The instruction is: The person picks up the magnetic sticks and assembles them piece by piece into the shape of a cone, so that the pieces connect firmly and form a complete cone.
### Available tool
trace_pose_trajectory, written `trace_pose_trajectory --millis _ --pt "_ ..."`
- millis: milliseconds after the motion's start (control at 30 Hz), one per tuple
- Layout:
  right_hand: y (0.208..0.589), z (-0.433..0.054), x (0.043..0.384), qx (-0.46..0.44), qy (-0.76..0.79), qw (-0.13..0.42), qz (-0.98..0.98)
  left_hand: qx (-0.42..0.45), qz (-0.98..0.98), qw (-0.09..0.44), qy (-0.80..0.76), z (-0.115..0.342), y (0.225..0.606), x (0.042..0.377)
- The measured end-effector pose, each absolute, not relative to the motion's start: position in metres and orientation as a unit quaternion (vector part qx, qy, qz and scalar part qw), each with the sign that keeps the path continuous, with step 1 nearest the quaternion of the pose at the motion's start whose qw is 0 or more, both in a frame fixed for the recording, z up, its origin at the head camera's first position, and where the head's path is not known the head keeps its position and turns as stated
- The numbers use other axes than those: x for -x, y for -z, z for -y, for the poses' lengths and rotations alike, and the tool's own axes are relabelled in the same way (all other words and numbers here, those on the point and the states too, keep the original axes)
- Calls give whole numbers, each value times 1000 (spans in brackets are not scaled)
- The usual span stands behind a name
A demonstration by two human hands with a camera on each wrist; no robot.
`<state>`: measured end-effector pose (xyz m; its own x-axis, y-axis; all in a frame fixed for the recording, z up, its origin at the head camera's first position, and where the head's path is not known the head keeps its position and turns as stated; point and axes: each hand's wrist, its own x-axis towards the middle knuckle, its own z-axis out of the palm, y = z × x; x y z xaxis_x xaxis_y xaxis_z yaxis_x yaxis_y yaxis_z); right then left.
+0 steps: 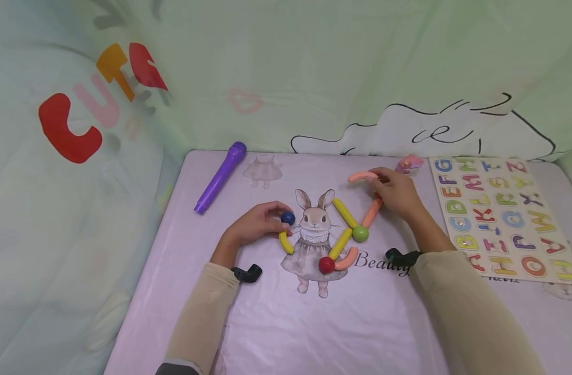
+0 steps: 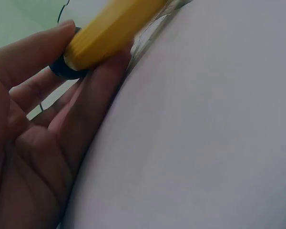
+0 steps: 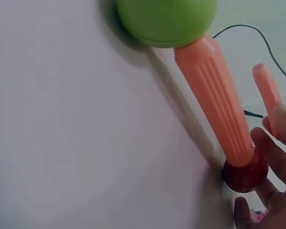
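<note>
My left hand [image 1: 255, 225] pinches a blue ball [image 1: 288, 218] with a short curved yellow rod [image 1: 284, 244] attached. Up at the right, my right hand [image 1: 397, 194] holds a curved salmon rod [image 1: 359, 176] between thumb and finger. Its other fingers touch a dark red ball [image 3: 246, 175], hidden in the head view, at the end of a straight salmon rod [image 1: 372, 212]. That rod joins a green ball [image 1: 360, 234], from which two straight yellow rods [image 1: 344, 212] also extend. The lower yellow rod meets another red ball [image 1: 327, 265] bearing a curved salmon rod [image 1: 347, 259].
A purple toy microphone [image 1: 221, 177] lies at the back left. On the right is a wooden alphabet board [image 1: 494, 195] with coloured letters, and a small pink toy [image 1: 409, 164] beside its corner. A rabbit print [image 1: 309, 250] marks the table cover; a green curtain [image 1: 314, 62] hangs behind.
</note>
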<state>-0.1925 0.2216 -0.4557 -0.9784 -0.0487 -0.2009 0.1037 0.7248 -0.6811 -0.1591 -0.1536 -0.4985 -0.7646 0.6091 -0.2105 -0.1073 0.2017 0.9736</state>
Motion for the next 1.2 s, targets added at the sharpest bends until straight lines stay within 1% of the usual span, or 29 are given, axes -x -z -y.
trace_pose_trajectory --millis 133,200,333,467,567,667,1000,1200 --pt "450 -224 189 -16 379 92 -920 -205 -804 213 -516 154 495 159" --pt "447 -223 187 -13 380 83 -921 -210 -821 193 -495 154 493 159" --pt "442 -217 181 -8 386 54 -921 -213 -826 190 -486 155 493 159" --pt "437 -209 177 16 394 15 -919 -214 -823 194 -489 155 494 160" --pt "434 -200 173 29 410 7 -911 -215 -822 196 -489 156 496 161" --pt "428 -188 168 24 423 27 -905 -216 -822 197 -488 155 497 161" --pt "421 -151 160 -5 474 168 -864 -205 -816 204 -499 155 497 160" --pt "425 -142 160 8 467 215 -858 -203 -819 203 -497 156 499 161"
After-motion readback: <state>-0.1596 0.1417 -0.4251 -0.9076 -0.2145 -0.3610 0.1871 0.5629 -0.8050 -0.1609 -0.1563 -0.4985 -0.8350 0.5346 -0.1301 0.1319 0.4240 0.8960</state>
